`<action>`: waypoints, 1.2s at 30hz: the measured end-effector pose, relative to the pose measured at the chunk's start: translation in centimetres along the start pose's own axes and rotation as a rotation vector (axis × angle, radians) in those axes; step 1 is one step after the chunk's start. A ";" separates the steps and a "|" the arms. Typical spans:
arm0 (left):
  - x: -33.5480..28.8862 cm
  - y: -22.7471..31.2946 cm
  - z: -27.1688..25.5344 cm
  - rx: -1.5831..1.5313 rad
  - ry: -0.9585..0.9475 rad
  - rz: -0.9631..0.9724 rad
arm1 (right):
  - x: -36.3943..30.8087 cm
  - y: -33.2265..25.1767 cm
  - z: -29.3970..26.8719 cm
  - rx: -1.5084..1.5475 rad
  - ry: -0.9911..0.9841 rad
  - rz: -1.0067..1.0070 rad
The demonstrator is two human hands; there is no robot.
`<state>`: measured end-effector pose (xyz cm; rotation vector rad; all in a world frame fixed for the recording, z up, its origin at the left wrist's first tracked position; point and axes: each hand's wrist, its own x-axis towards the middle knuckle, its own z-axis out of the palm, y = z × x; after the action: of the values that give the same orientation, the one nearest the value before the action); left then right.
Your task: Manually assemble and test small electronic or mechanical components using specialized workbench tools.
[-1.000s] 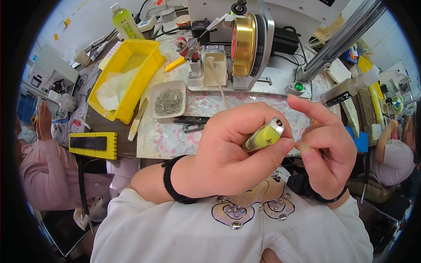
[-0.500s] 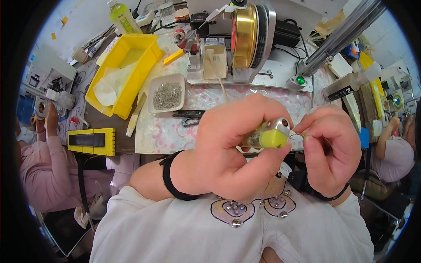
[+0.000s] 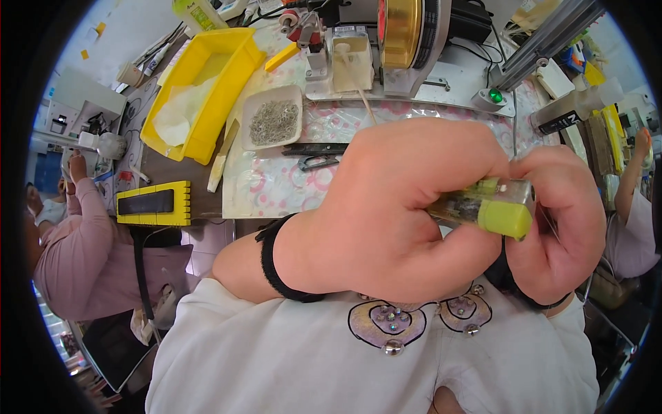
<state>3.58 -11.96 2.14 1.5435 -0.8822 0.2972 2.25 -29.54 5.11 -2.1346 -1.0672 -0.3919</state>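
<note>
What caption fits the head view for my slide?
Left hand grips a yellow-green capped clear tube while the right hand pinches its end, above a cluttered workbench.

A single head-worn fisheye view looks steeply down from above the person's own chest, facing forward over the table with a pink-patterned plastic cover (image 3: 276, 186). It sits very near the two joined hands, which fill the centre; the table's edges bend toward the dark round rim.
</note>
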 end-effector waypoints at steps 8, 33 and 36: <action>-0.1 0.1 -0.1 -0.019 -0.015 -0.012 | -0.1 0.1 0.1 0.024 -0.013 0.007; 0.0 0.3 -0.7 0.068 -0.013 0.040 | 0.0 -0.4 -0.5 0.010 -0.010 -0.042; 0.0 -0.2 -0.8 0.233 -0.015 0.211 | -0.1 -0.5 -0.7 -0.009 -0.017 -0.056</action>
<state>3.96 -11.20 2.11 1.6685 -1.0536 0.5580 1.78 -29.90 5.83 -2.1232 -1.1388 -0.4065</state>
